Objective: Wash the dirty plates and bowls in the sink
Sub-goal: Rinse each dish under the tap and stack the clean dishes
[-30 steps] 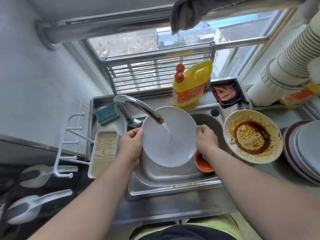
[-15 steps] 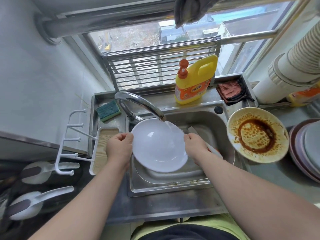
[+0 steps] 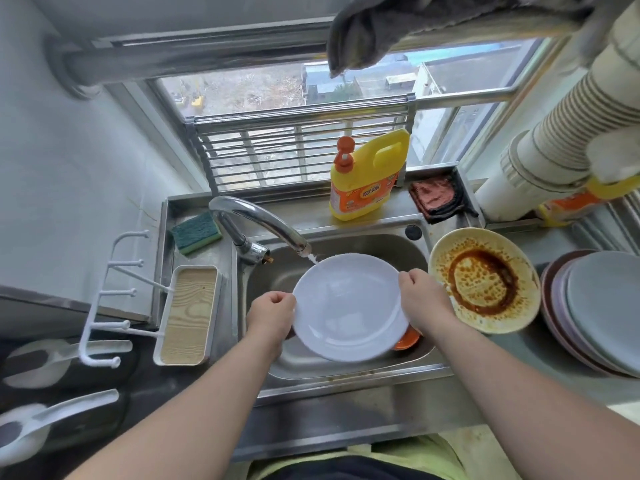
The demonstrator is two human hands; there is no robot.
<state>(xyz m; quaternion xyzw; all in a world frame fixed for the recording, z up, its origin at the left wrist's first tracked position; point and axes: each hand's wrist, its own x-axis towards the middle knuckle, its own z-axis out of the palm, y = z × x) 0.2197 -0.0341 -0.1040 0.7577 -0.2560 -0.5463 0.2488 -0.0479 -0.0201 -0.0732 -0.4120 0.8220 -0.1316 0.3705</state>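
**White plate held under the tap**

While water runs from the faucet (image 3: 258, 221) onto its far rim, the white plate (image 3: 349, 306) looks clean and glossy, tilted over the sink (image 3: 346, 370). The left hand (image 3: 272, 315) grips its left rim with curled fingers (image 3: 280, 299); the right hand (image 3: 420, 299) pinches the right rim, so the plate spans between them. An orange bowl (image 3: 407, 339) peeks out beneath it. At the sink's right edge sits a sauce-stained plate (image 3: 485, 280), beside stacked plates (image 3: 602, 310) on the tabletop.
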